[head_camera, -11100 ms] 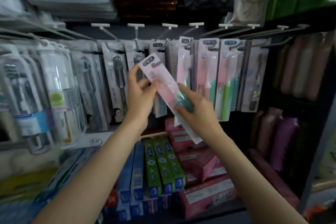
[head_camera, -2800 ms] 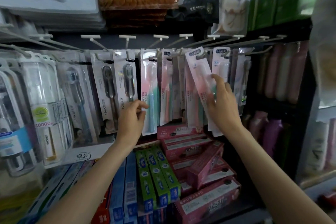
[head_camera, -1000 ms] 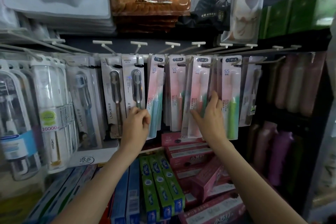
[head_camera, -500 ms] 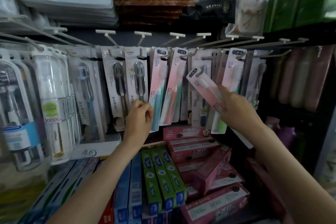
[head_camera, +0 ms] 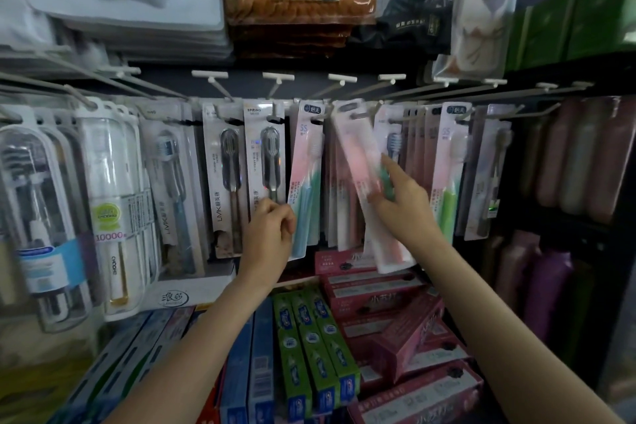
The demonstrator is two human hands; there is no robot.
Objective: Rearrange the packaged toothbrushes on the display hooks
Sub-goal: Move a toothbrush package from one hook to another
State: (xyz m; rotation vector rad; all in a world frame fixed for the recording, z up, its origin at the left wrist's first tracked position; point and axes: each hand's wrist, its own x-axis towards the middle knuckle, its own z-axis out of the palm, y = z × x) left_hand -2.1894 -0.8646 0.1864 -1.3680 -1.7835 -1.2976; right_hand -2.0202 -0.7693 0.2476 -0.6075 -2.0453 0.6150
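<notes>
Right hand [head_camera: 401, 208]: clamped on a pink pack [head_camera: 364, 182], thumb on its face and forefinger stretched up along its right edge, so the card can be steered from its middle.
Pink pack: tilted, top toward 11 o'clock, bottom toward 5 o'clock; its blurred top sits about level with the hooks [head_camera: 395, 93]. Whether the hole is on a prong I cannot tell. The slant looks meant to aim the hole at a prong tip.
Left hand [head_camera: 272, 227]: fingers curled together, pinching the lower left edge of the teal pack [head_camera: 306, 182], probably to keep that row from swinging into the work beside it.
Teal pack: hanging from its hook, just at 9 o'clock of the pink pack, nearly upright.
Dark packs [head_camera: 247, 179]: two hanging at 9 o'clock of the teal pack, untouched.
Green pack [head_camera: 447, 175]: hanging at 3 o'clock of the right hand.
Boxes [head_camera: 316, 348]: toothpaste stacked at 6 o'clock below the hooks.
Step, as I judge: hanging the pink pack among the others.
</notes>
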